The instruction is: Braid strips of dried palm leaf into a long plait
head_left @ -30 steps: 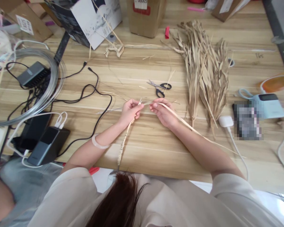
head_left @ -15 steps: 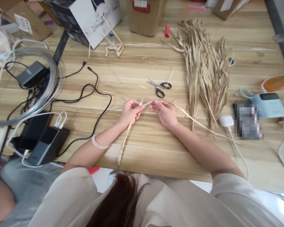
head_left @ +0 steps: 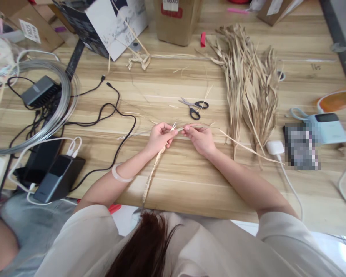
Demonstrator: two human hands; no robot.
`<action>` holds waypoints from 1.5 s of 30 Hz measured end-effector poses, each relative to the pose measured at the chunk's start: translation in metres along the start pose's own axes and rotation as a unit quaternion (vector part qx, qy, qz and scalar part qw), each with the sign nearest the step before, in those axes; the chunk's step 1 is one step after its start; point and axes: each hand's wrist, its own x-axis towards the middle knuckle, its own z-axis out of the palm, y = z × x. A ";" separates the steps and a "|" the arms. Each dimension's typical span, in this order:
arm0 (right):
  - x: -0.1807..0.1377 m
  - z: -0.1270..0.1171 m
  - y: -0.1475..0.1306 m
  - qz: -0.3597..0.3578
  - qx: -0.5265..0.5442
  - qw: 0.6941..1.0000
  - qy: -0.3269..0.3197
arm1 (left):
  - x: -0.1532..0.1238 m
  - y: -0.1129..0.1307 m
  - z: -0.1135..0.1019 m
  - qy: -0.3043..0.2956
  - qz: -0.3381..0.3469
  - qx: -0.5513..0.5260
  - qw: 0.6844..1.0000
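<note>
"Head view: what is seen nearest the body?"

"A narrow, pale, plaited braid of straw-like fibre [head_left: 151, 174]. It is held over a light wood-grained table [head_left: 196, 194], and its lower end is brought close to the table's near edge."

"How is the braid held?"

"Its upper end is gripped in the left hand [head_left: 160, 136], with the thumb pressed against the curled fingers. Short pale ends are left poking up above the thumb."

"And the right hand [head_left: 200, 139]?"

"It is closed in a pinch just beside the left. A thin, dull greenish strand [head_left: 180, 129] is gripped at the fingertips and stretched across the small gap between the hands. Whether it is joined to the braid cannot be told."

"What is seen around them?"

"A long, flat, straw-coloured strip [head_left: 248, 148] is trailed from behind the right wrist toward the right."

"And farther off?"

"Small black-handled scissors [head_left: 193, 104] are laid just beyond the hands, blades pointed left. To their right a large bundle of dry tan leaves [head_left: 233, 88] is spread, its stalks turned toward the near side. Farthest, a brown cardboard box [head_left: 177, 29] is set."
</note>
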 end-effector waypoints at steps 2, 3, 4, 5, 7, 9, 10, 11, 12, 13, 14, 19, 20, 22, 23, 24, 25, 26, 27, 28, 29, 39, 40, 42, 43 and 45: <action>0.001 0.000 0.000 0.006 -0.006 1.000 -0.003 | 0.000 0.000 0.000 0.002 0.000 -0.001 1.000; 0.001 -0.001 0.000 0.008 -0.006 1.000 -0.006 | 0.000 0.000 0.000 0.003 -0.001 -0.001 1.000; 0.001 -0.001 0.000 0.009 -0.004 1.000 -0.008 | 0.000 0.001 0.000 0.003 -0.002 -0.001 1.000; 0.002 -0.002 0.001 0.009 -0.001 1.000 -0.012 | 0.000 0.001 0.000 0.003 -0.004 -0.001 1.000; 0.002 -0.003 0.000 0.012 0.003 1.000 -0.017 | 0.000 0.001 0.000 0.002 -0.005 0.000 1.000; 0.003 -0.003 0.000 0.017 0.003 1.000 -0.020 | 0.000 0.000 0.001 0.004 -0.004 0.000 1.000; 0.003 -0.003 0.000 0.018 0.001 1.000 -0.021 | 0.000 0.000 0.001 0.004 -0.003 -0.001 1.000; 0.003 -0.004 0.000 0.019 0.001 1.000 -0.023 | 0.000 0.000 0.001 0.004 -0.002 -0.002 1.000; 0.003 -0.004 0.000 0.021 0.001 0.999 -0.024 | 0.000 0.000 0.001 0.004 -0.001 -0.002 1.000; 0.003 -0.004 -0.001 0.023 0.003 0.999 -0.025 | 0.000 0.000 0.001 0.004 -0.001 -0.002 1.000; 0.003 -0.004 -0.001 0.026 0.007 0.999 -0.024 | 0.001 0.001 0.001 0.004 -0.002 -0.002 1.000; 0.003 -0.004 0.000 0.028 0.023 0.999 -0.025 | 0.000 0.002 0.002 0.005 -0.004 -0.005 1.000; 0.003 -0.004 0.000 0.026 0.022 0.999 -0.025 | -0.001 0.003 0.002 0.005 -0.006 -0.004 1.000; 0.003 -0.003 0.001 0.023 0.022 0.999 -0.022 | -0.001 0.003 0.002 0.007 -0.013 -0.001 1.000; 0.003 -0.003 0.001 0.022 0.022 0.999 -0.016 | -0.001 0.004 0.002 0.008 -0.016 0.000 1.000; 0.003 -0.003 0.001 0.019 0.022 1.000 -0.010 | -0.001 0.004 0.002 0.009 -0.018 0.000 1.000; 0.003 -0.003 0.001 0.017 0.023 1.000 -0.003 | -0.001 0.004 0.002 0.010 -0.018 -0.001 1.000; 0.003 -0.002 0.001 0.015 0.023 1.000 0.003 | -0.001 0.004 0.002 0.011 -0.018 -0.003 1.000; 0.003 -0.003 0.001 0.014 0.023 1.000 0.007 | 0.000 0.004 0.002 0.011 -0.017 -0.005 1.000; 0.002 -0.003 0.000 0.013 0.021 1.000 0.009 | 0.000 0.004 0.002 0.011 -0.016 -0.006 1.000; 0.002 -0.003 0.000 0.011 0.019 1.000 0.008 | 0.000 0.004 0.002 0.010 -0.014 -0.007 1.000; 0.001 -0.001 0.001 -0.001 0.028 1.000 0.011 | 0.000 0.003 0.002 -0.001 -0.012 -0.010 1.000; 0.001 -0.001 0.001 -0.002 0.028 1.000 0.014 | 0.000 0.003 0.002 -0.002 -0.011 -0.011 1.000; 0.001 -0.001 0.002 -0.006 0.030 0.999 0.018 | 0.000 0.003 0.002 -0.003 -0.011 -0.012 1.000; 0.001 -0.001 0.002 -0.011 0.033 0.999 0.019 | 0.000 0.003 0.002 -0.005 -0.010 -0.012 1.000; 0.001 -0.001 0.002 -0.021 0.035 0.999 0.020 | 0.000 0.003 0.002 -0.007 -0.010 -0.013 1.000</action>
